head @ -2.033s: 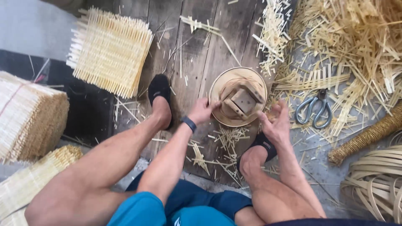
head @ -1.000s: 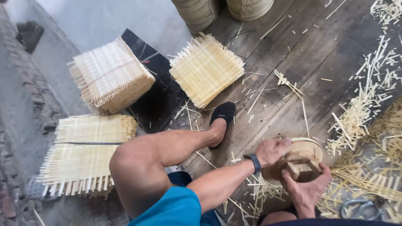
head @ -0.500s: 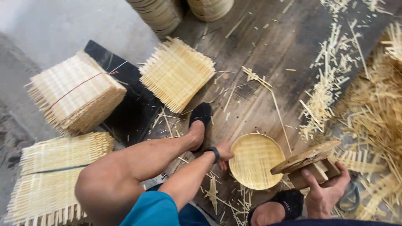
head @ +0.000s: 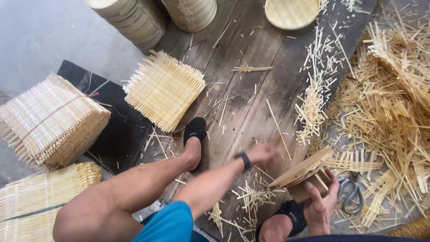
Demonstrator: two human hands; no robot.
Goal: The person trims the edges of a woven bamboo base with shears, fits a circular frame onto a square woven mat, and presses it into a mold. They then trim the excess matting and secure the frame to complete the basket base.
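Note:
My right hand point(head: 319, 205) grips a wooden block mould point(head: 303, 175) with a flat round top, tilted above my right foot. My left hand point(head: 264, 154), with a black band on the wrist, hovers blurred just left of the mould and holds nothing. A round woven bamboo tray point(head: 291, 11) lies far off at the top edge of the planks. Scissors point(head: 351, 192) lie right of my right hand.
Two stacks of round bamboo trays point(head: 134, 18) point(head: 190, 11) stand at the back. A square woven mat pile point(head: 163, 89) lies by my left foot, tied bundles point(head: 49, 118) point(head: 36, 201) at left. Loose bamboo strips point(head: 394, 112) cover the right side.
The round tray that lay by my left hand now lies far away at the top. My right hand has kept the wooden mould, and my view has shifted towards the far side.

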